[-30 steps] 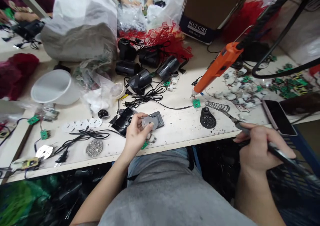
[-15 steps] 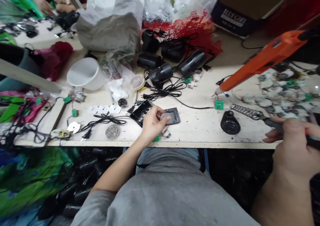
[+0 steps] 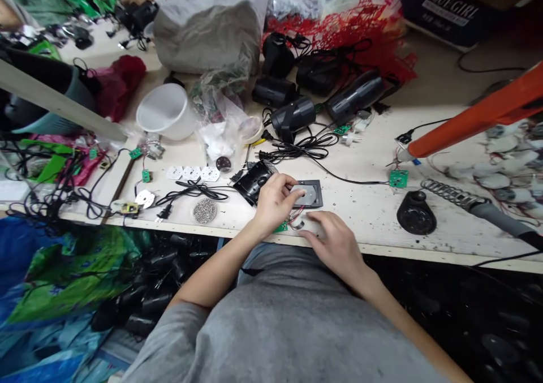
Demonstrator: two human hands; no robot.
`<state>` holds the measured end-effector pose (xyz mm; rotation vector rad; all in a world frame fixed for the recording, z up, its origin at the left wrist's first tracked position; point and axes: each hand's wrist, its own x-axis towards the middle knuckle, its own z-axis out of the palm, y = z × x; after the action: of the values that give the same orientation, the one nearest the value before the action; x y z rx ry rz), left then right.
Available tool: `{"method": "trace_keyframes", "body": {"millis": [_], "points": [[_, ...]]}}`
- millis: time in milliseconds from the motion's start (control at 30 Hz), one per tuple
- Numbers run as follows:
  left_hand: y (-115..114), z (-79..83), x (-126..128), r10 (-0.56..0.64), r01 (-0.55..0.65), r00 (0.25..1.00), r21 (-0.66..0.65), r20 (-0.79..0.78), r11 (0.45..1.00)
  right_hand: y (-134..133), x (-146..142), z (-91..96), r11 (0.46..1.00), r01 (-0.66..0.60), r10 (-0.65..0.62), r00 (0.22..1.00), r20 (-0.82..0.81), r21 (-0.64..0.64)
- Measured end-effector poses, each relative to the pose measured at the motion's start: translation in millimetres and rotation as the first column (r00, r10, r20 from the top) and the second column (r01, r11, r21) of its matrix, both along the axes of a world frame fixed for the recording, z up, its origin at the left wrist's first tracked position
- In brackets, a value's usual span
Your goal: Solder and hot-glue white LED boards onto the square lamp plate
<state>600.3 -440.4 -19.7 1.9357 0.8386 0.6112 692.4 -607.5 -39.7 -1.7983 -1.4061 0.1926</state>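
My left hand has its thumb and fingers pinched on the left end of a small grey plate, which lies over a dark rectangular piece on the bench. My right hand is open, thumb and fingers apart, beside a small silvery round part with red wires. A green circuit board sits partly hidden under my left wrist. Just left of my fingers lies an open black housing. At the right, a soldering iron rests in its coil-spring stand.
An orange tool reaches in from the right, its tip near another green circuit board. Black cylindrical housings and coiled cords lie behind my hands. A white tub and a tin of metal wool are at left.
My right hand has let go of the soldering iron, now in the stand, and come left beside the wired part. My left hand stays at the grey plate. The camera view has shifted.
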Motion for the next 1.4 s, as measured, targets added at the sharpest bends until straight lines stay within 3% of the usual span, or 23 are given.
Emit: {"method": "trace_keyframes", "body": {"millis": [100, 167, 333, 433, 533, 767, 900, 1067, 1200, 1300, 1400], "points": [[1, 1.6, -5, 0.017, -0.016, 1.000, -0.065, 0.025, 0.998, 21, -9, -8.0, 0.997, -0.083, 0.082, 0.992, 0.097, 0.003], [1, 1.8, -8, 0.028, -0.023, 0.999, -0.114, 0.043, 0.993, 21, -9, -9.8, 0.997, -0.076, 0.074, 0.992, 0.099, 0.009], [1, 3.1, -5, 0.023, -0.010, 0.996, -0.155, 0.082, 0.988, -6, 4, 0.5, 0.990, 0.129, -0.131, 0.991, -0.034, -0.051], [1, 4.8, 1, -0.019, 0.022, 0.999, -0.078, 0.044, 0.997, -15, 18, 11.1, 0.980, 0.198, -0.197, 0.980, 0.023, -0.028], [1, 5.5, 4, -0.063, 0.067, 0.996, 0.067, -0.067, 0.995, -12, 30, 17.2, 0.984, 0.175, -0.176, 0.983, 0.046, 0.029], [-1, 2.7, -2, -0.136, 0.198, 0.968, 0.311, -0.209, 0.930, 7, 43, 12.4, 0.984, 0.178, -0.178, 0.961, -0.212, -0.019], [-2, 3.8, -6, -0.203, 0.284, 0.946, 0.348, -0.251, 0.893, 16, 51, 20.7, 0.995, 0.095, -0.095, 0.995, -0.028, 0.003], [-6, 3.6, -6, -0.185, 0.258, 0.954, 0.330, -0.236, 0.908, 25, 54, 27.8, 1.000, 0.013, -0.013, 0.998, 0.056, 0.003], [-4, 1.0, -4, -0.183, 0.214, 0.971, 0.217, -0.154, 0.953, 26, 49, 25.6, 1.000, 0.007, -0.008, 0.998, 0.062, 0.010], [-2, 3.0, 1, -0.141, 0.163, 0.970, 0.098, -0.199, 0.982, 26, 47, 25.0, 1.000, 0.030, -0.030, 0.999, 0.041, -0.009], [-2, 8.8, 6, -0.105, 0.131, 0.950, 0.069, -0.293, 0.989, 27, 46, 26.0, 0.999, 0.044, -0.043, 0.999, 0.025, -0.021]]}}
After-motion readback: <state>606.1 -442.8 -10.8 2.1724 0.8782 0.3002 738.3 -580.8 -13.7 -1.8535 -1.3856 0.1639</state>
